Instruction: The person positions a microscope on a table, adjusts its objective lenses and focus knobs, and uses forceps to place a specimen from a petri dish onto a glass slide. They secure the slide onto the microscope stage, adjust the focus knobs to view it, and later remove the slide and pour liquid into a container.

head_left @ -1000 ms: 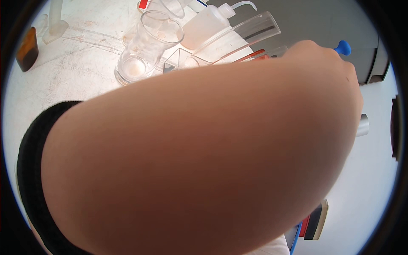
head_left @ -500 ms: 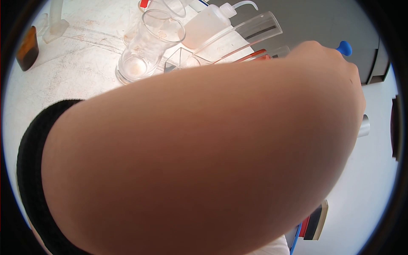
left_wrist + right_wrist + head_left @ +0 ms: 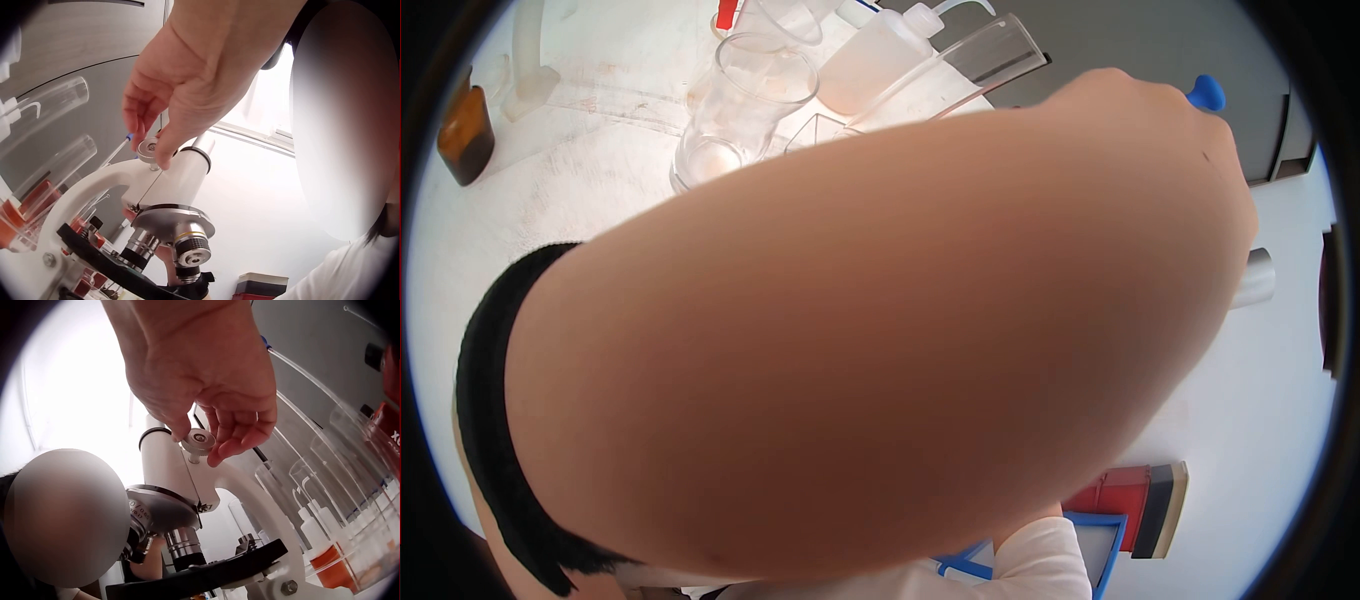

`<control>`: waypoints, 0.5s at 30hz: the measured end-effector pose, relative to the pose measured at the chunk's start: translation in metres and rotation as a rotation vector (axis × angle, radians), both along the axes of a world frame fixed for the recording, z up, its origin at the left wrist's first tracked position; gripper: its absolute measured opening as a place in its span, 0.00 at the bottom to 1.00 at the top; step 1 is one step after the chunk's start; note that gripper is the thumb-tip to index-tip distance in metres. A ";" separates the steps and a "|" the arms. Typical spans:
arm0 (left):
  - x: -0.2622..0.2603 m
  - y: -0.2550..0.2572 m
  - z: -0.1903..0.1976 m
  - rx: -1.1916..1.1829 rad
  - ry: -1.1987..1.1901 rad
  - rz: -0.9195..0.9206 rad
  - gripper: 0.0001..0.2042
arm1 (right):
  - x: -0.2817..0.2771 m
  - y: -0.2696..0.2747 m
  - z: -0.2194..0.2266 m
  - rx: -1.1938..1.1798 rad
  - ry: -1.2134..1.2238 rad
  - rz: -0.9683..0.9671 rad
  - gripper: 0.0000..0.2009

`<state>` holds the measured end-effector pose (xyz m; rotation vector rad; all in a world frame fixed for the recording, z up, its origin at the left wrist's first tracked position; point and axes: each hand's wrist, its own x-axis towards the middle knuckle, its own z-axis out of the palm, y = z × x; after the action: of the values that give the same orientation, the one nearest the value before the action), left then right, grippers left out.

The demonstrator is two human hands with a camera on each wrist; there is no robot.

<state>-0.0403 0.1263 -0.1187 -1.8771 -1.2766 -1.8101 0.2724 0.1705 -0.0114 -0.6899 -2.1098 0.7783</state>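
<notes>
A white microscope (image 3: 181, 181) with a black stage (image 3: 206, 578) and metal objective lenses (image 3: 190, 250) stands in both wrist views. In the left wrist view my left hand (image 3: 187, 87) pinches a round silver focus knob (image 3: 149, 150) on its side between thumb and fingers. The right wrist view has my right hand (image 3: 203, 369) at the matching knob (image 3: 199, 441), thumb and fingertips on opposite sides of its rim. From the head, a large bare forearm with a black band (image 3: 485, 370) hides most of the microscope.
Glass vessels (image 3: 765, 75), a plastic wash bottle (image 3: 875, 60) and a clear cylinder (image 3: 990, 60) stand on the white table, with an amber bottle (image 3: 468, 135) at its left. Behind the microscope are bottles of orange liquid (image 3: 331, 565). A red box (image 3: 1115, 500) sits lower right.
The forearm and hand have shifted slightly up in the head view. A white sleeve and more of the red box and blue frame now show below. Both tabletop glassware and bottles appear slightly displaced.
</notes>
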 end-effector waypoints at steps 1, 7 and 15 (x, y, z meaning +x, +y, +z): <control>0.000 -0.001 0.002 0.003 0.009 0.001 0.10 | -0.015 -0.004 0.000 0.001 0.012 0.001 0.12; 0.010 -0.012 0.019 -0.033 0.120 -0.056 0.10 | 0.031 -0.021 -0.012 -0.046 0.140 -0.059 0.12; 0.047 0.005 0.057 -0.046 0.379 -0.198 0.10 | 0.014 -0.025 -0.030 0.109 0.294 -0.391 0.14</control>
<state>0.0069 0.1310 -0.0614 -2.3023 -1.0358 -1.4171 0.2862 0.1458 -0.0411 -0.8401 -1.6697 0.5084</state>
